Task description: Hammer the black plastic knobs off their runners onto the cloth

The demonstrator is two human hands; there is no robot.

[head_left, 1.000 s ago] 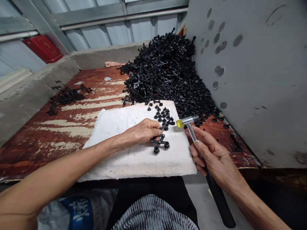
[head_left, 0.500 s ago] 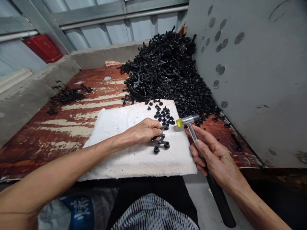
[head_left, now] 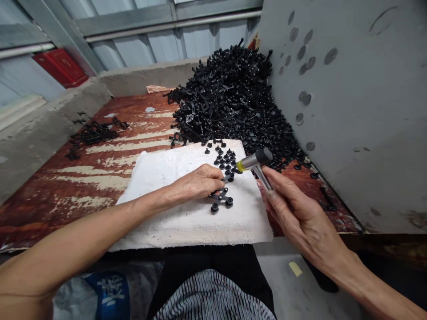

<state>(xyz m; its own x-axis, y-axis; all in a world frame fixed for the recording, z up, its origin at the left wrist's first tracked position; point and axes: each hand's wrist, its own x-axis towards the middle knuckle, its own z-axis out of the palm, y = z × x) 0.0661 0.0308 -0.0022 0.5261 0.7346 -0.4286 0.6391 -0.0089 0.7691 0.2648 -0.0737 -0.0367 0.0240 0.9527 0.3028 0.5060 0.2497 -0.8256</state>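
Observation:
My left hand rests on a white pad, fingers pinched on a black cross-shaped plastic piece with round caps at its ends. My right hand grips the handle of a small hammer with a yellow tip and a metal head, raised just right of the piece. Several loose black caps lie on the pad beyond my left fingers.
A large heap of black plastic parts fills the back right of the worn red board. A smaller pile of black pieces lies at the left. A grey panel stands on the right; a concrete ledge borders the left.
My right hand has tilted the hammer, swinging its head up and leftward toward the piece. My left hand stays in place on the black piece, which shifted slightly.

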